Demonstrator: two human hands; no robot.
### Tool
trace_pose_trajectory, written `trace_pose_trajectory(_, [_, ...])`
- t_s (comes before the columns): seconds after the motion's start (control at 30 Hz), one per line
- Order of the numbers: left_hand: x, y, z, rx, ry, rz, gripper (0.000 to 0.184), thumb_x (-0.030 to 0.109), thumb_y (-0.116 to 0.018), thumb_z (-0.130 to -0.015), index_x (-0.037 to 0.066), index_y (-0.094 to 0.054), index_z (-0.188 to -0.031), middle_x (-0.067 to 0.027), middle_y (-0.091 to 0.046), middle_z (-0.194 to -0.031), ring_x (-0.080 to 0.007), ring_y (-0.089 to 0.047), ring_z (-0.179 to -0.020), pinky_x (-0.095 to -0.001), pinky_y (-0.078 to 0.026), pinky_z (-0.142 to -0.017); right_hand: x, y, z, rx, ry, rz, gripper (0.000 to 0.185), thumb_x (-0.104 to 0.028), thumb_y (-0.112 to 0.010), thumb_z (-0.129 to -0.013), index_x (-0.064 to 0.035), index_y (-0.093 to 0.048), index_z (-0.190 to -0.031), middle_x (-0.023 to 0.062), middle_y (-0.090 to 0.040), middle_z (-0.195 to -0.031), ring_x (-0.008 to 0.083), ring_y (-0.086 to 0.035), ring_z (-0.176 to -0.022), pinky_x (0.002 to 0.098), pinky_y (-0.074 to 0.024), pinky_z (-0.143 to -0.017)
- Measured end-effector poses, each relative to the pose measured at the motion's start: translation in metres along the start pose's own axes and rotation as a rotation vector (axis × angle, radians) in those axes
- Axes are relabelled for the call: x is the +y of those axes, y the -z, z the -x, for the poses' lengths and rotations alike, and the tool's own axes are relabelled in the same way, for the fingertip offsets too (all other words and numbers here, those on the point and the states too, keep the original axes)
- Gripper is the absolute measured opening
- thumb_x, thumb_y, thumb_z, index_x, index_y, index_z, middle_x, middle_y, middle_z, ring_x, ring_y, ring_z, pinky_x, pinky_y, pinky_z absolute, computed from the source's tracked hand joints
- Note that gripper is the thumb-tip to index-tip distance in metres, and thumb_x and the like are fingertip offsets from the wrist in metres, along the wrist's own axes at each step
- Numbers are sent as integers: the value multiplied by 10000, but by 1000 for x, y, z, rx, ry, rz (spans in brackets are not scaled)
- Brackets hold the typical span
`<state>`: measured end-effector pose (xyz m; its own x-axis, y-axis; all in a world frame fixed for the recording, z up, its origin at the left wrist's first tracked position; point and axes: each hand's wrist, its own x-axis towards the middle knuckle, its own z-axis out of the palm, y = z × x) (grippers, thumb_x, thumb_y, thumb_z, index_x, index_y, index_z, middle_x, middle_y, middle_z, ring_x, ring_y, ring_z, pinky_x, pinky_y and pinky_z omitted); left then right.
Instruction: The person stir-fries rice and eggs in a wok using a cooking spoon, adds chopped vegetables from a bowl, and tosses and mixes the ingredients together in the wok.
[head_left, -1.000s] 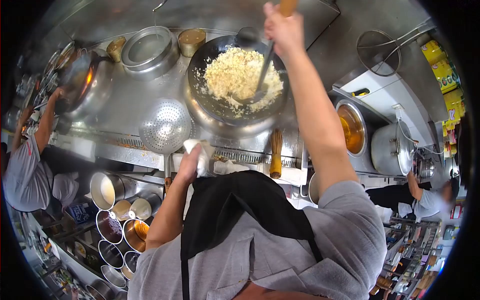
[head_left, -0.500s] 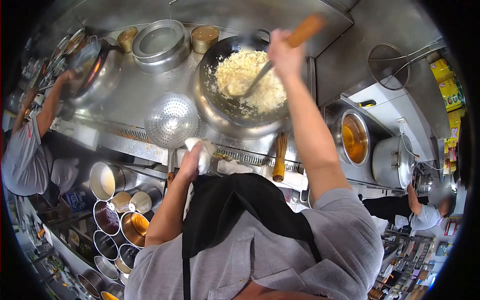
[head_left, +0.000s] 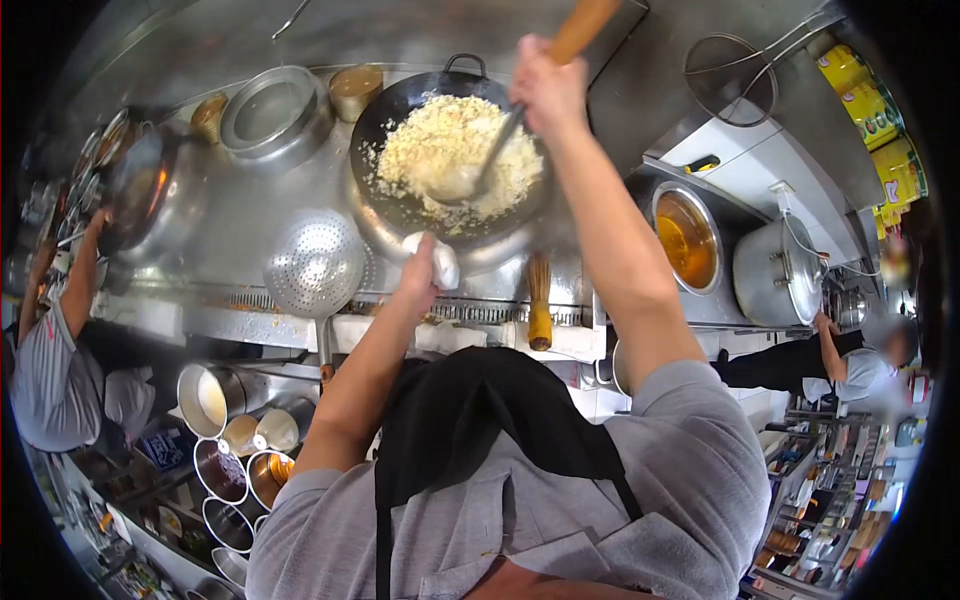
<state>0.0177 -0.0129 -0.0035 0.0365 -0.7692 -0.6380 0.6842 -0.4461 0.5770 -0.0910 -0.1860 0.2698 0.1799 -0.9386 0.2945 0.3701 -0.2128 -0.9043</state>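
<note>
My right hand (head_left: 551, 88) is closed around a ladle with a wooden handle (head_left: 584, 28). Its bowl lies in pale yellow, rice-like food (head_left: 425, 135) inside a black wok (head_left: 369, 150). At the wok's near rim, my left hand (head_left: 418, 278) grips a folded white cloth (head_left: 446, 266), which appears to touch the rim; whether the fingers also hold the wok through it is hidden. A perforated skimmer (head_left: 315, 262) lies left of that hand. To the right of it, a bamboo brush (head_left: 540, 315) rests at the stove's front edge.
Metal basins (head_left: 272, 115) stand behind on the left. A pot of amber liquid (head_left: 687, 240) and a lidded pot (head_left: 775, 270) are at right. Several ingredient containers (head_left: 205, 400) stand at lower left. One co-worker (head_left: 60, 380) is at far left, another (head_left: 850, 370) at far right.
My left hand with the cloth has moved from beside the skimmer handle to the wok's near rim. The ladle has shifted within the food. The whole view has turned slightly.
</note>
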Motion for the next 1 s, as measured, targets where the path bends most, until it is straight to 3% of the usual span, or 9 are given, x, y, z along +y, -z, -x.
trace_pose_trajectory(0.1, [16, -23, 18, 58, -20, 42, 454, 506, -418, -918, 88, -510, -1068, -52, -599, -833, -199, -603, -695, -369, -492, -581, -71, 23, 16, 37, 173, 51, 329, -211, -620, -880, -119, -446, -617, -47, -364, -473, 68, -331, -366, 238, -282, -357])
trace_pose_trajectory(0.17, [16, -22, 6, 27, -35, 47, 416, 470, -459, -913, 84, -510, -1058, -61, -599, -834, -208, -603, -683, -400, -499, -574, -31, 37, 22, 291, 176, 171, 281, -197, -610, -884, -100, -455, -671, -35, -394, -486, 74, -376, -375, 240, -297, -350])
trace_pose_trajectory(0.23, [20, -28, 10, 85, -111, -146, 325, 322, -562, -862, 57, -508, -1041, -77, -594, -825, -208, -595, -660, -412, -499, -559, 48, 61, 7, 215, 100, 117, 228, -194, -620, -872, -55, -454, -800, -7, -418, -503, 97, -397, -377, 265, -319, -350])
trace_pose_trajectory(0.37, [27, -33, 6, 160, -102, -199, 250, 163, -603, -801, 27, -514, -991, -89, -589, -801, -207, -591, -629, -384, -491, -531, -35, 41, -12, 259, 80, 101, 232, -186, -622, -870, -62, -451, -775, -13, -383, -497, 94, -349, -373, 258, -302, -360])
trace_pose_trajectory(0.47, [3, -1, -34, -3, -351, -318, 226, 133, -581, -788, 13, -517, -969, -96, -590, -797, -204, -592, -628, -363, -478, -510, -55, 63, -1, 288, 213, 69, 232, -162, -630, -857, -76, -439, -755, -14, -395, -487, 92, -368, -363, 256, -308, -344])
trace_pose_trajectory(0.57, [6, -8, -26, -21, -384, -303, 245, 147, -586, -784, 5, -516, -971, -97, -589, -790, -196, -585, -611, -348, -470, -490, 42, 93, -4, 424, 155, 41, 232, -166, -605, -873, -70, -431, -753, 3, -394, -477, 119, -380, -350, 294, -322, -333])
trace_pose_trajectory(0.7, [29, -22, 6, 133, -145, -381, 313, 221, -620, -786, -1, -517, -981, -97, -592, -800, -190, -587, -612, -332, -472, -484, -9, 85, -34, 328, 35, 29, 280, -212, -614, -880, -41, -467, -713, 18, -431, -483, 118, -384, -350, 293, -318, -326])
trace_pose_trajectory(0.87, [21, -12, -1, 78, -23, 18, 446, 494, -510, -866, 95, -507, -1065, -101, -599, -856, -264, -590, -730, -497, -482, -687, -14, 87, -6, 460, 273, 97, 233, -162, -598, -879, -62, -465, -715, 11, -434, -483, 108, -387, -338, 268, -310, -312])
trace_pose_trajectory(1.0, [26, -30, 12, 115, 22, 38, 470, 546, -461, -877, 113, -498, -1057, -98, -587, -851, -272, -576, -737, -529, -451, -752, 35, 95, -36, 443, 45, -56, 236, -195, -617, -871, -69, -457, -753, 5, -398, -494, 101, -339, -350, 296, -305, -341])
